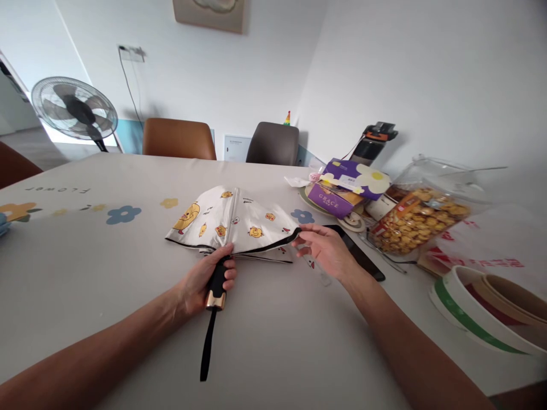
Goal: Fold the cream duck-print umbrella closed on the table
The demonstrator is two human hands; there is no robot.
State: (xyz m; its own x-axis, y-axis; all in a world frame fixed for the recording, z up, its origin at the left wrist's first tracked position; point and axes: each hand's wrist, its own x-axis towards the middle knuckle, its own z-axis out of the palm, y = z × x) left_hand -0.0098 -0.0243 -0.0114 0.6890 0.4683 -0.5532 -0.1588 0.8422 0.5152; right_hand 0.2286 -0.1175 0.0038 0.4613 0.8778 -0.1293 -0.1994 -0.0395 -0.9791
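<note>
A folding umbrella (243, 222) lies over the table, its white canopy collapsed but loose, printed with yellow cartoon figures and edged in black. My left hand (216, 273) is wrapped round its black handle, which ends in a gold-coloured cap with a black wrist strap (208, 347) hanging toward me. At the canopy's right corner, my right hand (322, 247) pinches the black-trimmed edge between thumb and fingers. Part of the canopy's underside shows below that edge. The shaft is hidden under the fabric.
On the right stand a purple box (331, 199), a clear jar of snacks (421, 219), a dark bottle (370, 145) and stacked bowls (465, 307). A black tablet (363, 256) lies beside my right hand. Two chairs (179, 138) and a fan (77, 108) are beyond the table (106, 273).
</note>
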